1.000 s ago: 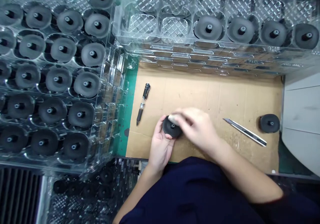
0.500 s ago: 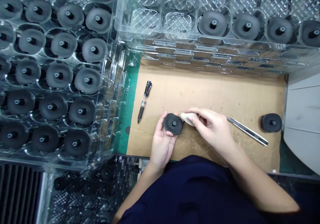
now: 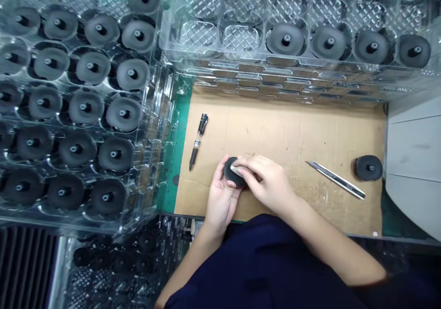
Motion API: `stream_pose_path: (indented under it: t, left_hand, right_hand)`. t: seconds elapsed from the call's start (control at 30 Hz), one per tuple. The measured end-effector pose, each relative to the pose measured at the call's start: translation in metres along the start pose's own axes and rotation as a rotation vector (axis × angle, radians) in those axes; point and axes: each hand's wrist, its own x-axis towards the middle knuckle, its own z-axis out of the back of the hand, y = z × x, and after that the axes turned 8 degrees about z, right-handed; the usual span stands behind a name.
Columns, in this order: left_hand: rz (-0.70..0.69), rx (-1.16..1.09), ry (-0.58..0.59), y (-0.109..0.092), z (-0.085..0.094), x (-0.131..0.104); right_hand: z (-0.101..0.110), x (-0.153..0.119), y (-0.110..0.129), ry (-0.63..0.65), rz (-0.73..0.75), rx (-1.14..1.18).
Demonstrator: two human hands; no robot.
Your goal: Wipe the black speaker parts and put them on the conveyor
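Landmark: cardboard sheet (image 3: 262, 120). Black disc (image 3: 228, 176) is over its left half, toward the near edge, in the left hand (image 3: 221, 198) — thumb and fingers clamped round the rim. Right hand (image 3: 270, 180) has thumb and fingers pinched together on a pale pad (image 3: 235, 169), which sits at the disc's face; can't tell how hard it presses.

Handling, my read: disc looks light and stiff, likely moulded. Matt face, so probably not very slippery, though it may pick up marks. Hold by the rim, keep fingertips off the face. Held disc's centre is covered; the loose disc (image 3: 362, 171) at the sheet's right edge shows a stubby post (image 3: 370, 167). If the held one matches, don't lever on that — likely the weak spot. Pad looks thin, probably soft; pinch it flat.

Knife (image 3: 336, 179) lies on the sheet's right half, pen (image 3: 198, 141) near its left edge.
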Motion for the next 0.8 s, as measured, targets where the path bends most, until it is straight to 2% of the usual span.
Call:
stream_pose_path:
  t: [0.07, 0.13, 0.2, 0.3, 0.4, 0.57, 0.63, 0.73, 0.77, 0.8]
  left_hand:
    - [0.009, 0.004, 0.033, -0.001, 0.000, 0.000]
    - [0.010, 0.005, 0.053, -0.002, 0.000, 0.000]
    - [0.017, 0.005, 0.062, -0.003, 0.001, 0.000]
    - [0.050, 0.017, 0.073, -0.004, 0.001, 0.000]
    - [0.070, 0.043, 0.072, -0.006, -0.002, -0.003]
    - [0.101, 0.093, 0.053, -0.011, -0.015, -0.023]
    - [0.147, 0.111, 0.041, -0.015, -0.021, -0.033]
    - [0.148, 0.134, 0.023, -0.020, -0.031, -0.045]
    - [0.133, 0.146, 0.023, -0.021, -0.035, -0.048]
    - [0.124, 0.157, 0.031, -0.022, -0.039, -0.051]
  right_hand:
    - [0.006, -0.014, -0.004, 0.092, -0.125, 0.056]
    - [0.016, -0.036, -0.012, 0.120, -0.311, 0.120]
    - [0.024, -0.060, -0.020, 0.052, -0.475, 0.155]
    - [0.028, -0.079, -0.025, -0.063, -0.563, 0.159]
    - [0.022, -0.069, -0.012, -0.130, -0.483, 0.177]
    - [0.008, -0.036, 0.030, -0.295, 0.008, 0.101]
    - [0.010, -0.034, 0.043, -0.229, 0.110, 0.095]
    - [0.022, -0.034, 0.055, 0.004, 0.137, 0.122]
    - [0.026, -0.033, 0.057, 0.017, 0.140, 0.105]
    - [0.029, -0.033, 0.059, -0.027, 0.152, 0.073]
